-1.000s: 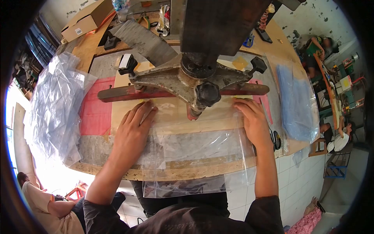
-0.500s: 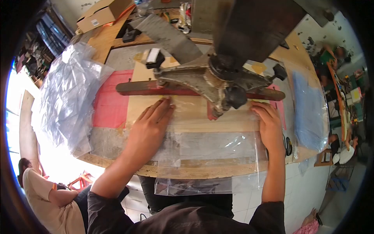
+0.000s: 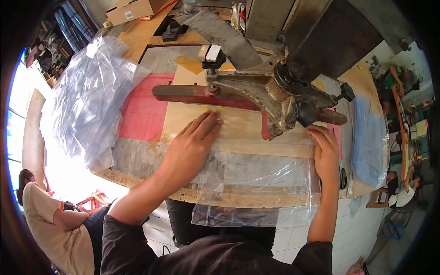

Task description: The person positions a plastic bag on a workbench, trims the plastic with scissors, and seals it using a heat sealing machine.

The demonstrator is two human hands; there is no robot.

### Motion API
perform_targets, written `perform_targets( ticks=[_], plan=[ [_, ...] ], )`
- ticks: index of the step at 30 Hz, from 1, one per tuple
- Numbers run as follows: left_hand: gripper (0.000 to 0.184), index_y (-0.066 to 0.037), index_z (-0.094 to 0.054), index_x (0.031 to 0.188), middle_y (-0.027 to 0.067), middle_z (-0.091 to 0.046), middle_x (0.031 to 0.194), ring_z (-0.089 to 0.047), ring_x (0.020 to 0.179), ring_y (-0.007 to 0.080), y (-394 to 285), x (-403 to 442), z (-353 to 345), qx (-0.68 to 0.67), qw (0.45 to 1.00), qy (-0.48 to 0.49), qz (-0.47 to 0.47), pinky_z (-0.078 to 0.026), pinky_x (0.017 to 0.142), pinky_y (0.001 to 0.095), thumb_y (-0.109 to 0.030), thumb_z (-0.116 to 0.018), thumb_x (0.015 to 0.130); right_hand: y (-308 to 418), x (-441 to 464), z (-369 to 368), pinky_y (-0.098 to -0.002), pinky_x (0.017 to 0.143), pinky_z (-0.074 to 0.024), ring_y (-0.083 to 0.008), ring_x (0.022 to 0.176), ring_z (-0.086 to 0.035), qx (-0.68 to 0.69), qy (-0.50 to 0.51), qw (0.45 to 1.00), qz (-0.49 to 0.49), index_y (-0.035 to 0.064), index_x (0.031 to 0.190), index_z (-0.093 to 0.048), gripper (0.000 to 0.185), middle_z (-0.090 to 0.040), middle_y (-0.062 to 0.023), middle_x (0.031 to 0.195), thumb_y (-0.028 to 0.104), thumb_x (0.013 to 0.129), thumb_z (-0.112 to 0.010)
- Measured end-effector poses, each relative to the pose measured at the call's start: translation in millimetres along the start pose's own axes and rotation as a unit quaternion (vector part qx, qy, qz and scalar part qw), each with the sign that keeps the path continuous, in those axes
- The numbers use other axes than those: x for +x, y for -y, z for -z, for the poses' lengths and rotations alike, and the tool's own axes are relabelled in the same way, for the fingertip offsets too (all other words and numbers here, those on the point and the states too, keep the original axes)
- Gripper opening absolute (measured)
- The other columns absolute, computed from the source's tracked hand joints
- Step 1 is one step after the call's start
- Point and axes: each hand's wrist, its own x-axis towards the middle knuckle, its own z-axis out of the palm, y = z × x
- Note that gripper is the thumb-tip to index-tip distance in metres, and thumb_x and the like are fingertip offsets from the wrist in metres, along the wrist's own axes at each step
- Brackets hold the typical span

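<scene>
A clear plastic sheet [image 3: 270, 176] lies on the bench and hangs over its front edge. My left hand [image 3: 195, 140] rests flat on the sheet's left part, fingers stretched toward the metal bar [image 3: 183, 93] of a press. At the sheet's right edge is my right hand [image 3: 325, 151], its fingers laid on the plastic and slightly bent; the thumb is hidden. Both sets of fingertips are close to the bar's front side. Under the sheet is a pale yellowish board [image 3: 250, 145]. The press head [image 3: 279, 91] stands above, with black knobs on its bracket.
Left on the bench is a heap of clear plastic [image 3: 91, 101], beside a red sheet [image 3: 145, 107]. Bluish plastic sheets [image 3: 366, 142] lie on the right. A cardboard box [image 3: 129, 12] stands at the back. A seated person [image 3: 55, 224] is at lower left; other people are at far right.
The viewpoint has shifted, so the press and bench appear farther right. Both hands stay on the plastic sheet by the bar, with little visible movement against it.
</scene>
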Motion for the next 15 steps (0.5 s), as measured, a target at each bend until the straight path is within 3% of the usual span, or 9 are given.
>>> perform_targets(
  ticks=[12, 15],
  plan=[
    [0.046, 0.006, -0.068, 0.130, 0.0215, -0.059, 0.150, -0.057, 0.141, 0.0357, -1.5, 2.0, -0.9, 0.000, 0.999, -0.033, 0.000, -0.052, 0.112, 0.0436, 0.000, -0.061, 0.085, -5.5, -1.7, -0.8, -0.0448, 0.104, -0.0516, -0.0363, 0.116, -0.066, 0.016, -0.007, 1.000, 0.000, -0.0014, 0.111, -0.074, 0.032, -0.074, -0.0115, 0.126, -0.013, 0.086, -0.057],
    [0.048, 0.006, -0.065, 0.135, 0.0213, -0.059, 0.148, -0.056, 0.141, 0.0353, -0.6, 1.5, -1.5, 0.001, 1.000, -0.025, -0.003, -0.050, 0.114, 0.0429, -0.002, -0.059, 0.088, -6.6, -2.7, -3.5, -0.0448, 0.104, -0.0515, -0.0361, 0.116, -0.066, 0.020, -0.011, 1.000, -0.004, -0.0002, 0.111, -0.074, 0.033, -0.074, -0.0111, 0.125, -0.012, 0.086, -0.057]
  ],
)
